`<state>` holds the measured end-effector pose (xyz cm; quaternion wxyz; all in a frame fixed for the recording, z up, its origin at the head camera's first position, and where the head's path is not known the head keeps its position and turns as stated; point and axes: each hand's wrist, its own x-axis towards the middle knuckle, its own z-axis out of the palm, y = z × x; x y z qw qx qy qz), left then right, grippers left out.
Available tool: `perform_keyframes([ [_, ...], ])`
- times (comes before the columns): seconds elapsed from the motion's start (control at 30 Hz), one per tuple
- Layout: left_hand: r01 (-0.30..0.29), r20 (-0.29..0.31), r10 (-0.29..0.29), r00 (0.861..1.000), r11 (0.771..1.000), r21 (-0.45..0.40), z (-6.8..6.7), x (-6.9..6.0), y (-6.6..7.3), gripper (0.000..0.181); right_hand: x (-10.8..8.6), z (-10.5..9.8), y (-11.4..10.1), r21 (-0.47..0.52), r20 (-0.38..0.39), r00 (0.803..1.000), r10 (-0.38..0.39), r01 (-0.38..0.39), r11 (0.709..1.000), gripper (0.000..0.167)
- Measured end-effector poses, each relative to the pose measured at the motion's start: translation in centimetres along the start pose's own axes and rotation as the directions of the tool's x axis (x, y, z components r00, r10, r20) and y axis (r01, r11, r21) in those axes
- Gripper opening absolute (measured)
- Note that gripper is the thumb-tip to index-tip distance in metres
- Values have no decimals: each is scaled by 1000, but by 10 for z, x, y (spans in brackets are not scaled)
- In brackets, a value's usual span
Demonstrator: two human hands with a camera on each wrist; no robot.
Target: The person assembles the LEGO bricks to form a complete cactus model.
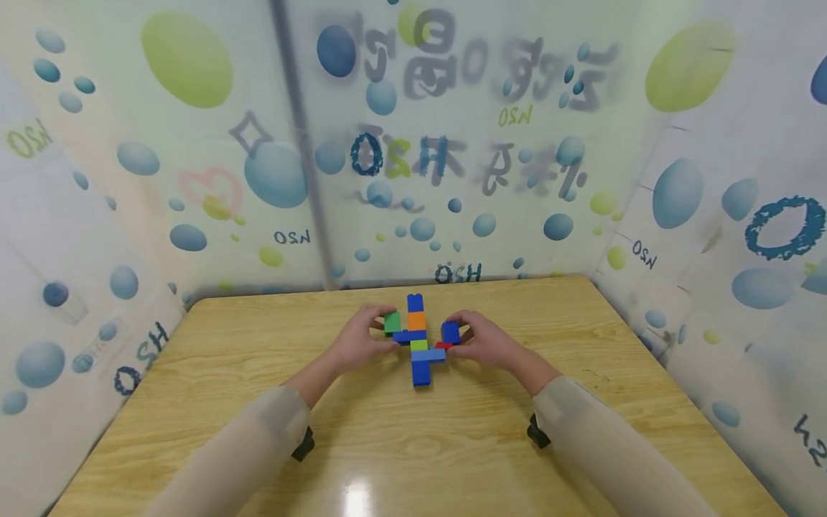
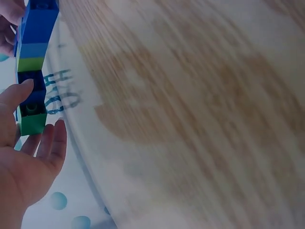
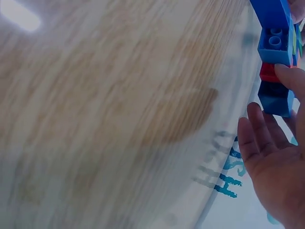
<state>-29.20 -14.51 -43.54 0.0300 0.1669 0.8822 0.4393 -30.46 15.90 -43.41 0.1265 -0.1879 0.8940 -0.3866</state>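
Observation:
Between the two hands is a figure of joined toy building bricks, with an orange brick (image 1: 416, 320), a lime brick (image 1: 418, 345) and several blue ones down its middle column. A green brick (image 1: 392, 323) ends its left arm; a red brick (image 1: 444, 346) and a blue brick (image 1: 450, 332) form the right arm. The left hand (image 1: 358, 341) grips the left arm, its thumb on a dark blue brick (image 2: 32, 98) and its fingers about the green one. The right hand (image 1: 487, 341) pinches the right arm, thumb against the red brick, other fingers by the blue end brick (image 3: 275, 101).
Beneath the hands spreads a wood-grain table (image 1: 413, 452). A patterned curtain (image 1: 413, 237) with printed bubbles and letters rises behind the table's far edge and along both sides. Small black devices (image 1: 538, 432) sit under the wrists at the sleeves.

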Motion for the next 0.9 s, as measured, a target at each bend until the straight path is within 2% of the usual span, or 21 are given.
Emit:
perform_keyframes([
  [0.27, 101, 41, -102, 994, 995, 25, 4, 8, -10, 63, 4, 2, 4, -63, 14, 998, 62, -61, 996, 60],
  [0.43, 144, 63, -147, 987, 988, 50, 5, 10, -14, 62, 3, 4, 5, -98, 10, 996, 85, -83, 992, 58],
  [0.9, 155, 82, -158, 984, 987, 37, 5, 12, -20, 63, 3, 5, 7, -113, 7, 996, 84, -83, 990, 58],
])
